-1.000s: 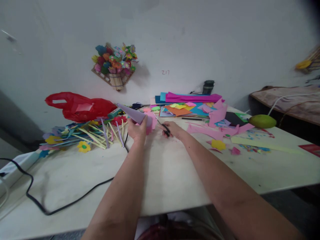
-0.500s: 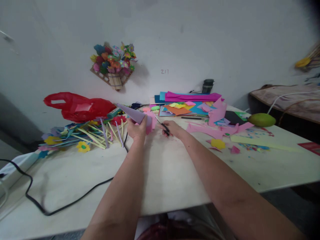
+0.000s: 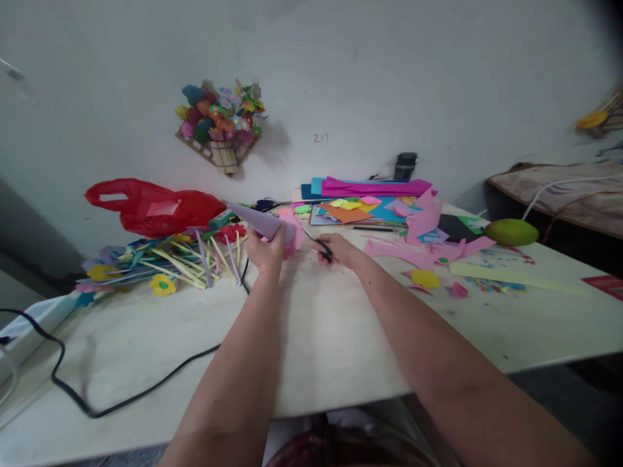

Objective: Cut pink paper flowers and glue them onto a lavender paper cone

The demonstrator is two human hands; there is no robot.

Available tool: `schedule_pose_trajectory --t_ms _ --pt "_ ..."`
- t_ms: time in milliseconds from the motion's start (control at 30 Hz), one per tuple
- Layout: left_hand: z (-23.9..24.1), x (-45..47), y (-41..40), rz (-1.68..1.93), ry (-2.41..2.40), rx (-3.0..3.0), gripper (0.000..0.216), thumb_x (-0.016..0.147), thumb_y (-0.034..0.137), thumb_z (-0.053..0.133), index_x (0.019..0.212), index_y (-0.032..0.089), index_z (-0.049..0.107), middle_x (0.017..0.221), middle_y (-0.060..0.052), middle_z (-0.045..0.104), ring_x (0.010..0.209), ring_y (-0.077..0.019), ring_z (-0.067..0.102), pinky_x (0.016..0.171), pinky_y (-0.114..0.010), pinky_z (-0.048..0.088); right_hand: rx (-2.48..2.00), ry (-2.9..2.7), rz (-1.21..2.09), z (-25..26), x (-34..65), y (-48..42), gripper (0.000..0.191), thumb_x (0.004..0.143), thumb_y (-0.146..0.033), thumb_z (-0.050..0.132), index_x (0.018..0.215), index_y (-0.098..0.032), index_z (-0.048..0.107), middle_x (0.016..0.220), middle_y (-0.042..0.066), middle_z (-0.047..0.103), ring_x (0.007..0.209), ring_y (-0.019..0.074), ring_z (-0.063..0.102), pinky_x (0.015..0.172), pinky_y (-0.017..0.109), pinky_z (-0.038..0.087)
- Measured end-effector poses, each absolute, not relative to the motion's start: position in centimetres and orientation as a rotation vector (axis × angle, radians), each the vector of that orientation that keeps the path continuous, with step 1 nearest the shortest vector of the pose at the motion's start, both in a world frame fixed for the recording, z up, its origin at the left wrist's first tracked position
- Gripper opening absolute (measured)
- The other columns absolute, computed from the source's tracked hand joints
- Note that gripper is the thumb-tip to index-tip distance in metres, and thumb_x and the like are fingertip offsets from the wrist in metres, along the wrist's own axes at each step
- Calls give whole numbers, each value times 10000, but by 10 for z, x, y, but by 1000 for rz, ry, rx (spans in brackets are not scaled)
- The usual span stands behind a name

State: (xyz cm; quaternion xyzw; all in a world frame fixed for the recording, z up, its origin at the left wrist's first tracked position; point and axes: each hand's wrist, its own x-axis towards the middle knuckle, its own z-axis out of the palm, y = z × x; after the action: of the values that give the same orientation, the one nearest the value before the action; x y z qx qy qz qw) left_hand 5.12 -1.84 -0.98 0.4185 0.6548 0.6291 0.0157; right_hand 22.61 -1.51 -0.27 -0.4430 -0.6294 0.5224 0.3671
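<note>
My left hand [image 3: 265, 250] is closed around a lilac paper cone [image 3: 259, 222] whose narrow tip points up and to the left. Pink paper [image 3: 294, 239] shows at the cone's wide end, just right of my left fingers. In my right hand [image 3: 337, 250] is a pair of scissors [image 3: 323, 249] with dark handles. Their blades reach up and left toward the pink paper; whether they touch it I cannot tell. To the left of my left hand lie paper strips and flowers, among them a yellow flower [image 3: 162, 284].
A red plastic bag [image 3: 150, 206] lies at the back left. Stacked coloured paper [image 3: 374, 188] lies along the wall. Pink scraps [image 3: 403, 251] and a green fruit [image 3: 511, 231] are on the right. A black cable [image 3: 146, 393] crosses the left of the table [image 3: 335, 350].
My right hand and the scissors have shifted very slightly to the right, away from the pink paper. My left hand holds the cone in nearly the same place.
</note>
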Motion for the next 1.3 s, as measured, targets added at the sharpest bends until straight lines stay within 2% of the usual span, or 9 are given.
schedule_pose_trajectory --t_ms 300,467,633,933,1300 --pt "-11 46 -14 2011 1962 1352 469 635 485 718 967 223 515 948 -43 671 859 -212 655 735 -311 490 -1165 -1614 1317 -1 226 -17 229 869 -198 625 664 -152 533 435 -49 530 325 46 442 329 149 327" --pt "-16 41 -7 2134 1819 1369 492 589 470 748 941 211 521 878 -29 660 795 -203 650 720 -311 493 -1111 -1612 1359 -5 231 -13 193 865 -191 620 692 -138 553 428 -54 529 316 43 434 335 148 332" --pt "-17 40 -4 2188 1754 1362 513 561 500 752 926 221 522 842 -19 655 800 -212 651 720 -309 489 -1087 -1663 1353 -6 234 -11 221 883 -256 611 706 -146 538 500 -21 596 336 57 486 290 155 228" --pt "-9 49 -16 2052 2041 1249 490 549 546 753 828 233 497 761 3 635 767 -227 643 714 -337 471 -1083 -1720 1328 -14 228 -6 232 899 -309 601 740 -149 548 545 -9 615 368 65 520 297 163 250" --pt "-6 54 -23 1919 2171 1213 517 584 606 724 873 238 505 814 -28 659 790 -261 650 722 -375 459 -1170 -1651 1271 -10 218 -13 250 890 -334 621 736 -149 552 499 -26 586 334 59 482 327 163 300"
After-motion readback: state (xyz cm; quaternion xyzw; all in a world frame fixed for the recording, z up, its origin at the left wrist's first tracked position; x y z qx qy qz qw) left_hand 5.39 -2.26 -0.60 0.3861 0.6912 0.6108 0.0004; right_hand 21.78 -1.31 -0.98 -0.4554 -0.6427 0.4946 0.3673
